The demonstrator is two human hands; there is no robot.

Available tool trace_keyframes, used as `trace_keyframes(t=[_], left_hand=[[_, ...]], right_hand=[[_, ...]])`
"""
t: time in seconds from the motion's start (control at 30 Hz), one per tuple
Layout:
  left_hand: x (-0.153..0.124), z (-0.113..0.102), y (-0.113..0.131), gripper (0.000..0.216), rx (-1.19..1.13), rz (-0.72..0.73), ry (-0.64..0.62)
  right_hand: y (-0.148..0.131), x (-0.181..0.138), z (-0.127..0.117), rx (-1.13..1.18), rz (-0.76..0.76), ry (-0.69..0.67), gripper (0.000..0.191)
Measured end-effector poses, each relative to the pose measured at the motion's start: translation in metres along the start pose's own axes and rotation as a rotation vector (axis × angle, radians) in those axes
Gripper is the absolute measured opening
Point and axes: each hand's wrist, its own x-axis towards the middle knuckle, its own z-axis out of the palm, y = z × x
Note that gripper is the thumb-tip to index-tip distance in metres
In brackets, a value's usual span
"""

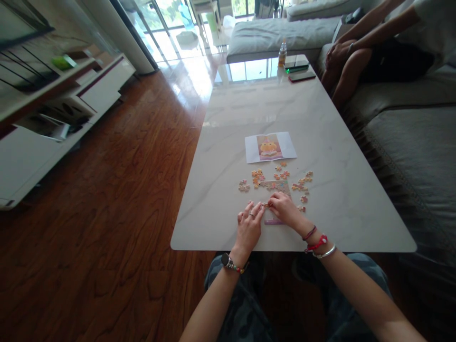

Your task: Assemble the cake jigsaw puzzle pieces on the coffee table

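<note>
Near the front of the table, my right hand [282,208] has its fingertips pinched together on a small puzzle piece [265,205], mostly covered by the fingers. My left hand [249,225] rests beside it, fingers stretched out and their tips at the same piece. Just beyond the hands lies the puzzle board [284,187], partly hidden by the right hand; a purple strip [273,222] shows at its near edge. Loose orange puzzle pieces [257,177] lie behind it. More pieces sit to the left [244,185] and right [301,185].
A creased picture sheet [252,149] lies beyond the pieces on the marble-look table [221,199]. At the far end stand a bottle [282,53] and two phones, one a dark-screened phone [297,65]. A person [377,57] sits on the grey sofa [413,128] to the right.
</note>
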Motion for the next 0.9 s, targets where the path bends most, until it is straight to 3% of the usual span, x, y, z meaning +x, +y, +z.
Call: trace_keyframes(t=[0.23, 0.47, 0.57, 0.73, 0.9], left_hand=[[0.0, 0.001, -0.001, 0.036, -0.026, -0.013, 0.037], [0.001, 0.004, -0.002, 0.036, -0.017, 0.013, 0.081], [0.002, 0.005, -0.003, 0.035, -0.034, 0.008, 0.1], [0.008, 0.006, -0.004, 0.031, -0.149, -0.03, 0.142], [0.015, 0.005, -0.006, 0.026, -0.257, -0.066, 0.196]], right_hand=[[0.002, -0.003, -0.002, 0.016, -0.026, 0.005, 0.014], [-0.001, -0.014, -0.001, -0.098, -0.151, 0.009, 0.02], [0.004, -0.017, 0.001, -0.04, -0.175, 0.056, 0.022], [0.022, -0.025, 0.002, 0.088, -0.052, 0.243, 0.024], [0.031, -0.022, -0.005, 0.038, 0.014, 0.16, 0.029]])
